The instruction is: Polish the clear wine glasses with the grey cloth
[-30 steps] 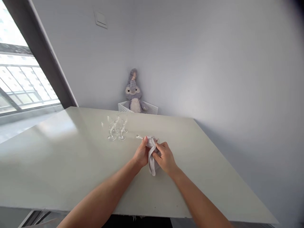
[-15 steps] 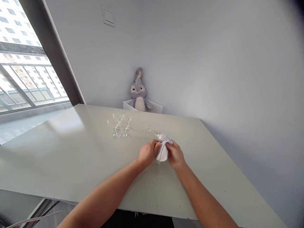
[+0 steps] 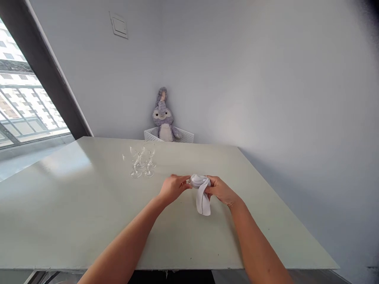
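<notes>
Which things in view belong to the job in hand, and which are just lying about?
Job:
white cloth, in the right hand
glass, in the left hand
standing stemmed glasses, probably

Apparently unrelated:
plush toy
white basket
wall switch

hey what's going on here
A person sits or stands at a pale table, both hands in front of them. The right hand grips a white cloth bunched against what looks like a clear glass, with one end of the cloth hanging down. The left hand has its fingers at the bundle's left side; its exact hold is hard to see. Farther back to the left, a cluster of clear stemmed glasses stands on the table.
</notes>
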`<action>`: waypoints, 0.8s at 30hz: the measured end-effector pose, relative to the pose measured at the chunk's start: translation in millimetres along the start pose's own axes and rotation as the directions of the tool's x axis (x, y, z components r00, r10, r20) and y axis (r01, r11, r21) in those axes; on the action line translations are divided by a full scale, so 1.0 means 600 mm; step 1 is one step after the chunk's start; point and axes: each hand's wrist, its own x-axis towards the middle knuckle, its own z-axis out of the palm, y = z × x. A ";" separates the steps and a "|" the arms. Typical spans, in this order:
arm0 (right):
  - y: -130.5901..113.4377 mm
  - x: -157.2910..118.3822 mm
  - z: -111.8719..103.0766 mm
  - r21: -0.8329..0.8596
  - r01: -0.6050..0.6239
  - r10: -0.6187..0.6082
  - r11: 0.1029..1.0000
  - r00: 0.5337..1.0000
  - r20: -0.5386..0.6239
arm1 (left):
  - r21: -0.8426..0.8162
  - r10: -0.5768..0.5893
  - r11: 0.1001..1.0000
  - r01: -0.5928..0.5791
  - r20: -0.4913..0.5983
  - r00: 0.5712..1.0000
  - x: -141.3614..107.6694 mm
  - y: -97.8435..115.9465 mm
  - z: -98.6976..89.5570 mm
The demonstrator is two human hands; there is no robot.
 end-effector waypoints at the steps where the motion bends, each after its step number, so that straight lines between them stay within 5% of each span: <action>1: -0.001 -0.002 -0.003 -0.044 -0.009 0.011 0.999 0.999 0.044 | -0.103 -0.025 0.994 0.042 0.158 0.987 0.000 -0.002 -0.005; 3: 0.002 0.000 -0.008 -0.063 -0.021 0.027 0.998 0.996 0.085 | -0.230 -0.022 0.966 0.119 0.385 0.922 -0.001 -0.001 -0.008; 4: 0.007 0.003 -0.009 -0.048 -0.025 0.028 0.999 0.997 0.069 | -0.221 -0.041 0.966 0.137 0.390 0.920 -0.001 0.003 -0.006; 6: 0.019 0.015 -0.007 0.027 -0.019 0.020 0.999 0.999 -0.037 | -0.063 -0.105 0.991 0.117 0.166 0.981 -0.002 0.012 0.006; 8: 0.032 0.027 -0.002 0.140 -0.005 0.025 0.990 0.989 -0.144 | 0.172 -0.050 0.982 0.074 -0.142 0.989 -0.003 0.022 0.021; 11: 0.039 0.034 0.004 0.248 0.049 -0.006 0.968 0.985 -0.173 | 0.337 0.079 0.942 0.005 -0.236 0.969 -0.003 0.027 0.028; 13: 0.031 0.027 0.003 0.208 0.072 -0.050 0.975 0.993 -0.108 | 0.243 0.022 0.970 0.016 -0.153 0.988 -0.002 0.021 0.018; 15: 0.018 0.014 -0.004 0.099 0.063 -0.064 0.993 0.998 0.006 | 0.004 -0.058 0.998 0.058 0.053 0.997 -0.003 0.013 0.004; 17: 0.005 0.001 -0.013 -0.011 0.052 -0.051 0.999 0.992 0.119 | -0.255 -0.047 0.957 0.137 0.330 0.943 -0.004 0.009 -0.005; 19: -0.001 -0.004 -0.021 -0.058 0.054 -0.044 0.997 0.987 0.156 | -0.373 0.006 0.906 0.199 0.482 0.876 -0.004 0.010 -0.002; 21: 0.003 0.001 -0.021 -0.024 0.053 -0.050 0.998 0.995 0.088 | -0.291 -0.062 0.940 0.178 0.365 0.929 -0.004 0.017 0.010; 23: 0.013 0.013 -0.015 0.063 0.060 -0.058 0.996 0.998 -0.036 | -0.061 -0.092 0.994 0.095 0.048 0.995 -0.004 0.025 0.024; 24: 0.018 0.019 -0.011 0.112 0.072 -0.062 0.991 0.994 -0.086 | 0.064 -0.054 0.996 0.061 -0.099 0.994 -0.003 0.028 0.030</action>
